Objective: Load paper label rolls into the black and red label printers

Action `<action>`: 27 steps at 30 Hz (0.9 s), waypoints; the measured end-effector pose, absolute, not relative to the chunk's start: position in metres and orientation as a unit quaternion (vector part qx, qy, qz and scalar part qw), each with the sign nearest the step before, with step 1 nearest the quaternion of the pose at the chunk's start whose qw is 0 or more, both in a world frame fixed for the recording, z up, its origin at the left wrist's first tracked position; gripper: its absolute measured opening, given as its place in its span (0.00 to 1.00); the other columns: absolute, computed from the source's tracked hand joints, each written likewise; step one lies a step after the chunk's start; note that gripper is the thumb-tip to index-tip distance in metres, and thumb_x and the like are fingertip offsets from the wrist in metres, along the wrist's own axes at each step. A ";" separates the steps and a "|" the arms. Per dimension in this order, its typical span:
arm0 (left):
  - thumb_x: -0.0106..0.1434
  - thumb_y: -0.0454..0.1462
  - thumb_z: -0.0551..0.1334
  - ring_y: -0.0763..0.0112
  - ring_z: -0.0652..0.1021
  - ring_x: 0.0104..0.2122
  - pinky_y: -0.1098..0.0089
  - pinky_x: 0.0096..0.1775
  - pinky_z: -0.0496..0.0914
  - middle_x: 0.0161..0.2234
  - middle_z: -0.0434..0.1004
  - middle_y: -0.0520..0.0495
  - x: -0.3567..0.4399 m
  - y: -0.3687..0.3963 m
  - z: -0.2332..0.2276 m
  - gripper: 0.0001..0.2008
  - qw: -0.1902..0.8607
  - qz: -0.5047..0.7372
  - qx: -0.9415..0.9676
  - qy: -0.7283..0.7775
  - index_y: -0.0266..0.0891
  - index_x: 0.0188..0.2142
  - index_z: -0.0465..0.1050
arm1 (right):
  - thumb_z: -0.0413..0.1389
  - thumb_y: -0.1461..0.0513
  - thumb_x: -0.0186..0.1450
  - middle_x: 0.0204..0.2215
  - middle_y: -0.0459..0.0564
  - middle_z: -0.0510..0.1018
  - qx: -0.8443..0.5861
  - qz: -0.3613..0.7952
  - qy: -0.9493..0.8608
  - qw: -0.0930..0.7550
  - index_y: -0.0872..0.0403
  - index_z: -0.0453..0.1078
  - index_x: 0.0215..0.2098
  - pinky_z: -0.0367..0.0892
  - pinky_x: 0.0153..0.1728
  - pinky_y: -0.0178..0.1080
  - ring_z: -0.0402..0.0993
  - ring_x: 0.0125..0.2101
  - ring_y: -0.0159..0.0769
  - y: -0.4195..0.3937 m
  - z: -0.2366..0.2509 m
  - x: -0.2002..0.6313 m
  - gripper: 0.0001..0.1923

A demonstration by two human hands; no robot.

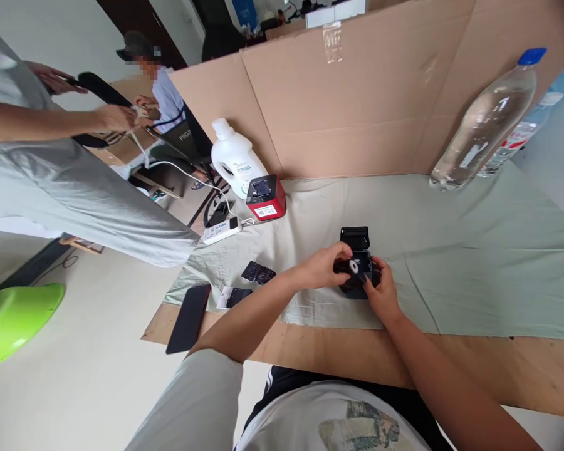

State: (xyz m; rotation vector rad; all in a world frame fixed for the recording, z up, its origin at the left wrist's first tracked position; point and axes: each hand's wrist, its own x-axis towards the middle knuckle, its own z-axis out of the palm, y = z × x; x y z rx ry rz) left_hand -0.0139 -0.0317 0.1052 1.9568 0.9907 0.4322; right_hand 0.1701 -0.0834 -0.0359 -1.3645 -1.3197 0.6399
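A small black case with a raised lid sits on the cloth in front of me. My left hand pinches a dark piece with a white ring on it, right over the open case. I cannot tell whether that piece touches the inside. Around the case's right side curl the fingers of my right hand, its thumb near the front of the dark piece. The inside of the case is partly hidden by my fingers.
Left on the table are a black phone-like slab, dark packets, a power strip, a red-black box and a white jug. Behind stands a cardboard panel; water bottles lean right. A person stands left.
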 end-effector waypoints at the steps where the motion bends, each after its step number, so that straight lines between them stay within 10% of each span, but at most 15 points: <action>1: 0.53 0.31 0.64 0.69 0.76 0.42 0.70 0.45 0.69 0.41 0.75 0.48 -0.001 -0.024 0.100 0.20 0.419 0.169 0.798 0.398 0.40 0.45 0.64 | 0.58 0.50 0.60 0.52 0.60 0.70 -0.572 0.263 -0.561 0.537 0.55 0.60 0.58 0.67 0.51 0.56 0.68 0.52 0.48 -0.084 -0.035 0.170 0.32; 8: 0.56 0.34 0.62 0.64 0.76 0.38 0.65 0.41 0.70 0.38 0.75 0.48 0.033 0.008 0.071 0.14 0.290 0.047 0.849 0.438 0.41 0.42 0.64 | 0.62 0.50 0.57 0.53 0.58 0.70 -0.553 0.173 -0.622 0.526 0.50 0.66 0.50 0.64 0.54 0.59 0.66 0.54 0.51 -0.090 -0.015 0.171 0.26; 17: 0.53 0.32 0.64 0.71 0.75 0.36 0.69 0.40 0.70 0.36 0.72 0.51 0.022 0.007 0.083 0.14 0.451 0.184 0.776 0.401 0.40 0.37 0.62 | 0.58 0.53 0.63 0.45 0.54 0.74 -0.540 0.196 -0.610 0.546 0.50 0.64 0.53 0.71 0.47 0.50 0.72 0.45 0.43 -0.100 -0.001 0.171 0.22; 27: 0.57 0.31 0.64 0.62 0.75 0.43 0.62 0.47 0.67 0.44 0.74 0.46 0.039 0.001 0.063 0.13 0.196 0.046 0.882 0.426 0.40 0.42 0.69 | 0.54 0.52 0.66 0.21 0.42 0.71 -0.529 0.251 -0.633 0.506 0.52 0.72 0.41 0.65 0.21 0.33 0.66 0.19 0.29 -0.104 0.008 0.178 0.14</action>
